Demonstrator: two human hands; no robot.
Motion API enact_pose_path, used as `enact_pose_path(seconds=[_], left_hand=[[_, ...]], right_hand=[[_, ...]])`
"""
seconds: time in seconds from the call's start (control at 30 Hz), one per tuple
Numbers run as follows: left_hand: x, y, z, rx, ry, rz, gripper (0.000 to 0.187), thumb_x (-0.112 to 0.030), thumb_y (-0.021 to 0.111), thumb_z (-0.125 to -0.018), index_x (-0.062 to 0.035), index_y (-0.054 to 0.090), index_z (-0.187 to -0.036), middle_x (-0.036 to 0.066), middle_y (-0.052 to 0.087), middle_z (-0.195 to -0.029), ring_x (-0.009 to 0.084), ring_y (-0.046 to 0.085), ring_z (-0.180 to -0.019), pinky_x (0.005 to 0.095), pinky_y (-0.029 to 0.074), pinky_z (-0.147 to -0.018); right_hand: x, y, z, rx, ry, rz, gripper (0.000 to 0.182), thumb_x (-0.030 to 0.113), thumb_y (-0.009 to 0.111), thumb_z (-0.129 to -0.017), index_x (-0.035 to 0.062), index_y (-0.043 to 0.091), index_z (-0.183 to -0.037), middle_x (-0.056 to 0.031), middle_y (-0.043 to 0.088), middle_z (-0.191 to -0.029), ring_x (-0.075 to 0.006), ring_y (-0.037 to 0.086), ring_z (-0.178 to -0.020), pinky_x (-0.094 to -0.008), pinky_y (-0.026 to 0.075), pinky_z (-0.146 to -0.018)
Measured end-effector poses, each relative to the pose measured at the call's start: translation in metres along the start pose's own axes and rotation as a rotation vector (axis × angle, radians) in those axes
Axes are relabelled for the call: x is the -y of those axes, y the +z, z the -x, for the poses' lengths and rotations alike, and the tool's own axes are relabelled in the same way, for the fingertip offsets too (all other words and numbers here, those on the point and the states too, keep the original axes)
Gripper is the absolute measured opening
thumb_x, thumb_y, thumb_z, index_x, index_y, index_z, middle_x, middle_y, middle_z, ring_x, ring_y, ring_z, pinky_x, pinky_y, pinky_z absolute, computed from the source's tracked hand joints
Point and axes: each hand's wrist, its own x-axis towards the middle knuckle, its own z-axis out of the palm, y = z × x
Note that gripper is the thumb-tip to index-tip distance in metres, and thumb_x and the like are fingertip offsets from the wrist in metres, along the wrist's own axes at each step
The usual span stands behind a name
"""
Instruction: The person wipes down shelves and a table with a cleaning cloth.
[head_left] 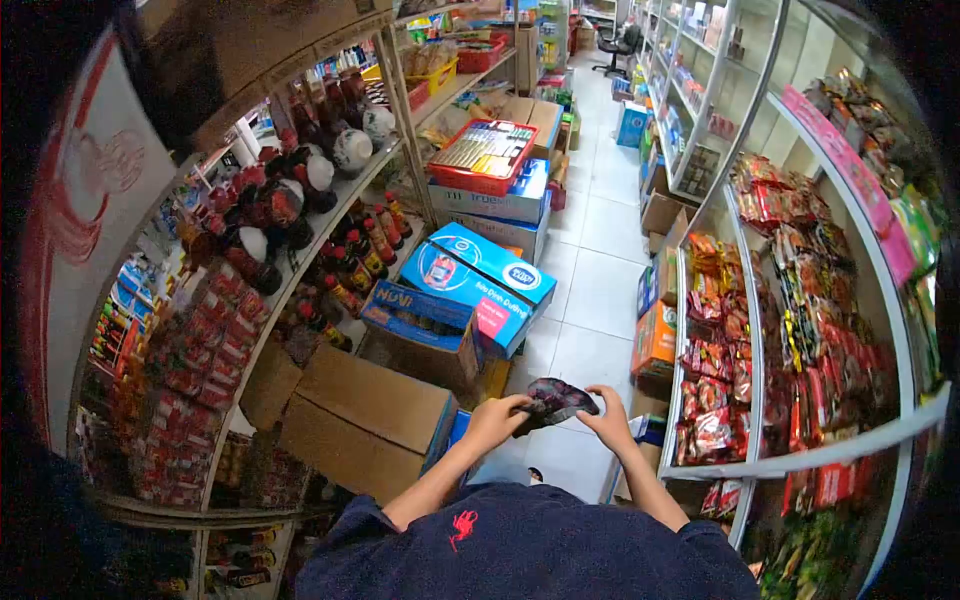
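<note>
Between my two hands is a small dark, crumpled cloth-like item (556, 400) with purplish patches; its exact kind I cannot make out. My left hand (499, 420) pinches its left edge between thumb and fingers. On the opposite side, my right hand (606, 420) grips the right edge the same way. The item is held up in front of my body, above the white tiled floor (590, 300). Left of my hands stand an opened brown cardboard box (370, 405) and a blue NUVI carton (418, 318).
A blue milk carton (480, 280) and a red tray (484, 155) on boxes line the aisle's left side. Shelves of bottles (355, 250) curve around my left. Red snack packets (715, 375) fill the right shelves. An office chair (622, 45) stands far down the aisle.
</note>
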Motion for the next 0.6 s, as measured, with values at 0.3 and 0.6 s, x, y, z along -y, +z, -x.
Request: enact_pose_path(seconds=[0.3, 0.6], left_hand=[[0.008, 0.024, -0.193, 0.051, 0.163, 0.271, 0.033, -0.014, 0.054, -0.074, -0.0154, 0.058, -0.107, 0.017, 0.060, -0.077, 0.0287, 0.060, -0.068, 0.0353, 0.045, -0.062], [-0.017, -0.031, -0.372, -0.049, -0.017, 0.015, 0.029, -0.032, 0.059, -0.074, -0.0147, 0.061, -0.096, 0.011, 0.063, -0.077, 0.0281, 0.061, -0.071, 0.0356, 0.047, -0.062]], right_hand=[[-0.041, -0.011, -0.173, 0.256, -0.175, -0.088, 0.026, 0.008, 0.065, -0.068, 0.0025, 0.059, -0.093, -0.0074, 0.049, -0.081, -0.0173, 0.048, -0.074, -0.0281, 0.040, -0.067], [-0.060, -0.049, -0.366, 0.299, -0.027, -0.045, 0.017, 0.013, 0.060, -0.075, 0.0008, 0.054, -0.085, -0.0079, 0.054, -0.069, -0.0150, 0.051, -0.059, -0.0259, 0.041, -0.054]])
